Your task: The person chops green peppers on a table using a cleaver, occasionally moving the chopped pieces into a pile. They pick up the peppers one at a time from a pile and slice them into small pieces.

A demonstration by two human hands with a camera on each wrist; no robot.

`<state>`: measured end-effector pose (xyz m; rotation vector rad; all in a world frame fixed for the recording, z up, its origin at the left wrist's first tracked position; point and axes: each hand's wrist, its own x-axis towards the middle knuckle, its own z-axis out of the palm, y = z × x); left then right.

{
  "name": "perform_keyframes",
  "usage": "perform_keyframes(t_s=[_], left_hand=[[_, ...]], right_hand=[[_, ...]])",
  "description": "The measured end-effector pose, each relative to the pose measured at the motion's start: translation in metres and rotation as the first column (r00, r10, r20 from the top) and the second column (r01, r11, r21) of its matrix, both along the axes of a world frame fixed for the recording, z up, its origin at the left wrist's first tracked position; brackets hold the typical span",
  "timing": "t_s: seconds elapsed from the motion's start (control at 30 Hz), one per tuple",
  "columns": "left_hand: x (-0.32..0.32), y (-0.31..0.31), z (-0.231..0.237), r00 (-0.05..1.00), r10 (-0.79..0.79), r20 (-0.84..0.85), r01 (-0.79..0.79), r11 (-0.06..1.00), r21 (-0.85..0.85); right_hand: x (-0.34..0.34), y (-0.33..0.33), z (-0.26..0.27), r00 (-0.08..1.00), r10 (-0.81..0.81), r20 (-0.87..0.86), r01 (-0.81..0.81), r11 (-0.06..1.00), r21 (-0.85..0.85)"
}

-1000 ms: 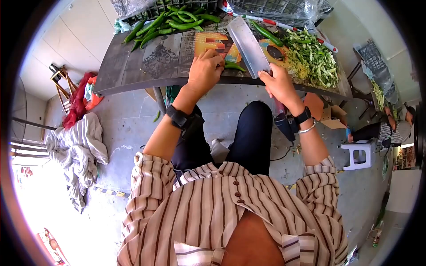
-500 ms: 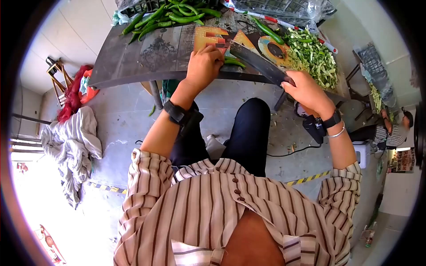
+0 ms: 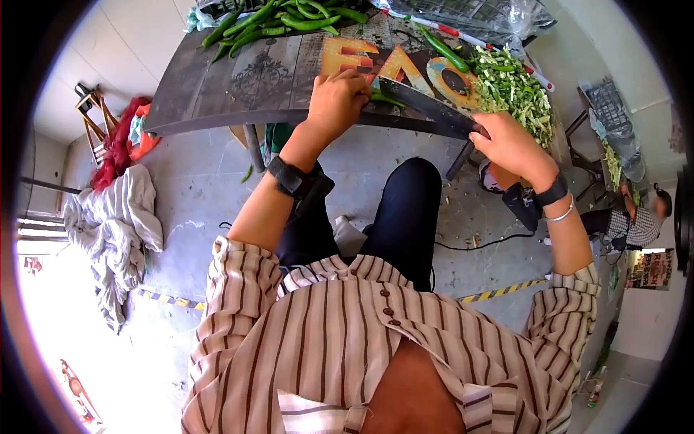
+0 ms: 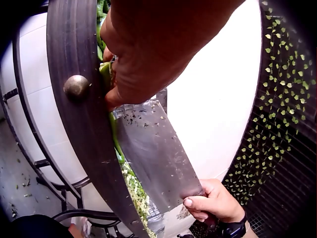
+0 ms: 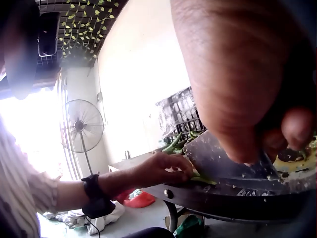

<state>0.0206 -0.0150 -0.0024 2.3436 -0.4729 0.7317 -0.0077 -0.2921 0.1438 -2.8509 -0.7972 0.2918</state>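
Note:
At the table's front edge my left hand (image 3: 334, 103) pinches a green chili (image 3: 388, 99), whose end sticks out to the right of the fingers. My right hand (image 3: 515, 148) grips the handle of a wide cleaver (image 3: 426, 105); the blade's far end is beside the left fingertips. In the left wrist view the blade (image 4: 157, 153) stands next to the chili (image 4: 117, 144). The right wrist view shows the left hand (image 5: 161, 169) holding the chili (image 5: 204, 180) close to the blade (image 5: 218, 158). Whether blade and chili touch, I cannot tell.
Whole green chilies (image 3: 289, 20) lie at the back left of the table (image 3: 195, 90), one chili (image 3: 442, 48) lies at the back right, and a chopped green heap (image 3: 515, 94) covers the right end. Crates in plastic (image 3: 477, 18) stand behind. Another person (image 3: 640, 226) sits far right.
The right hand has moved right and the cleaver has swung from steep, its broad side showing, to a flatter slant beside the left fingers. The left hand still pinches the chili, nearly in place.

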Motion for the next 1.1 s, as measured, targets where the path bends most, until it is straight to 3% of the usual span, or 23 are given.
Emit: perform_keyframes(t_s=[0.23,0.37,0.6,0.67,0.73,0.83,0.93,1.0,1.03,1.1], left_hand=[[-0.001,-0.001,0.001,0.999,0.026,0.03,-0.026,1.0,0.006],[-0.001,0.0,0.003,0.999,0.043,0.006,-0.043,0.999,0.022],[-0.003,0.0,0.003,0.998,0.058,-0.01,-0.057,0.997,0.06],[-0.003,-0.001,0.002,0.999,0.051,-0.003,-0.051,0.997,0.051],[-0.001,-0.001,0.001,0.999,0.048,0.002,-0.048,0.998,0.045],[-0.002,-0.002,0.004,0.995,0.057,-0.081,-0.052,0.997,0.063],[0.002,-0.004,0.003,0.997,0.041,-0.061,-0.039,0.999,0.018],[0.007,-0.002,0.002,0.997,0.075,0.006,-0.074,0.98,0.182],[0.005,-0.001,0.004,0.997,0.078,0.01,-0.078,0.98,0.183],[0.003,-0.001,0.007,0.992,0.057,-0.114,-0.031,0.976,0.215]], right_hand=[[0.007,0.008,0.01,0.99,0.091,0.105,-0.073,0.983,-0.167],[0.006,0.002,0.009,0.988,0.095,0.123,-0.076,0.985,-0.154],[-0.011,-0.034,0.013,0.996,-0.004,0.089,0.015,0.991,-0.132],[-0.016,-0.048,0.016,0.99,-0.098,0.1,0.112,0.982,-0.15],[-0.021,-0.064,0.014,0.988,-0.118,0.102,0.131,0.983,-0.131],[-0.028,-0.079,0.005,0.976,-0.22,0.005,0.213,0.953,0.217],[-0.034,-0.077,0.002,0.959,-0.281,-0.032,0.278,0.913,0.299],[-0.037,-0.078,-0.005,0.956,-0.29,-0.038,0.288,0.909,0.302],[-0.038,-0.077,-0.009,0.954,-0.298,-0.044,0.297,0.906,0.301],[-0.038,-0.077,-0.016,0.966,-0.258,-0.018,0.25,0.916,0.314]])
